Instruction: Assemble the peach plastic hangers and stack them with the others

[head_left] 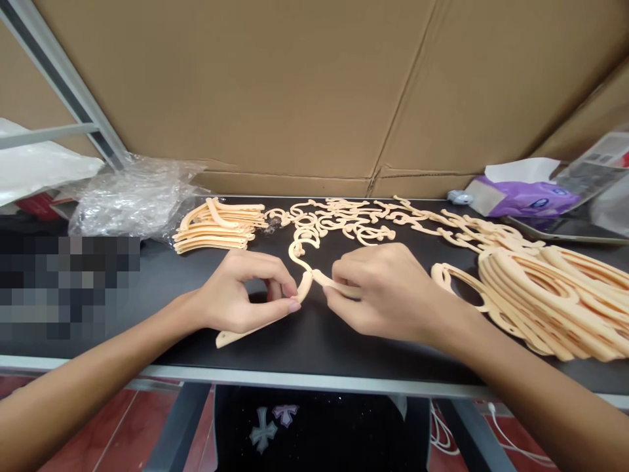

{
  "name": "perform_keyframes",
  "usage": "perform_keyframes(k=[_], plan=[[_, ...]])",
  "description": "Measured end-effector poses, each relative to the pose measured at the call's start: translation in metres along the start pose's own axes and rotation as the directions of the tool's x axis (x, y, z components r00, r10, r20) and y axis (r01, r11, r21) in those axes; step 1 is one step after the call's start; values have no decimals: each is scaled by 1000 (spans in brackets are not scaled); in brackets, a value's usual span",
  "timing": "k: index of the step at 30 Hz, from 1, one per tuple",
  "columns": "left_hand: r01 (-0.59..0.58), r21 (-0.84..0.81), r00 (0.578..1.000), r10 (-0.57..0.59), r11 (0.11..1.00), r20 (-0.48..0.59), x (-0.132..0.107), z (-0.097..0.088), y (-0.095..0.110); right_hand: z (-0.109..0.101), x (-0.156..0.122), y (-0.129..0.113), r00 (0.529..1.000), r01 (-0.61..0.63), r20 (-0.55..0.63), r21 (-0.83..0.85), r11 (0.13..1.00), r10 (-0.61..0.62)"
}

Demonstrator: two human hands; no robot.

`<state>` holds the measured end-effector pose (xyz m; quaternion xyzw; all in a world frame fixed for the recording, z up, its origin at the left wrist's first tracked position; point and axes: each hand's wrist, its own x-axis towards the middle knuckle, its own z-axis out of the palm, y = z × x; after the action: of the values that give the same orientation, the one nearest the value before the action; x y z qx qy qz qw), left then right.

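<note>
Peach plastic hanger piece pinched at its joint by left hand and right hand, steadied against black table.

Single head-worn camera, looked forward and down, close over the black table. Cardboard wall filled the view behind. No second view.

Stacked arms lie left, hooks behind, hanger pile right on table.
</note>
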<state>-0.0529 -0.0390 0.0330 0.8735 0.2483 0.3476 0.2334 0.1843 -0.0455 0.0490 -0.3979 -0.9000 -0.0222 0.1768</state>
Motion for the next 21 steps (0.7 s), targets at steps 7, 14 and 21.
perform_keyframes(k=[7,14,21], plan=[[47,115,986,-65,992,155,-1,2,-8,0,4,-4,968,-57,236,-133,989,88],[-15,479,998,-17,877,62,-6,2,-25,-2,13,11,970,-226,50,-186,956,239],[-69,527,997,40,847,67,-7,3,-25,-57,24,80,845,-525,-84,-312,792,527]])
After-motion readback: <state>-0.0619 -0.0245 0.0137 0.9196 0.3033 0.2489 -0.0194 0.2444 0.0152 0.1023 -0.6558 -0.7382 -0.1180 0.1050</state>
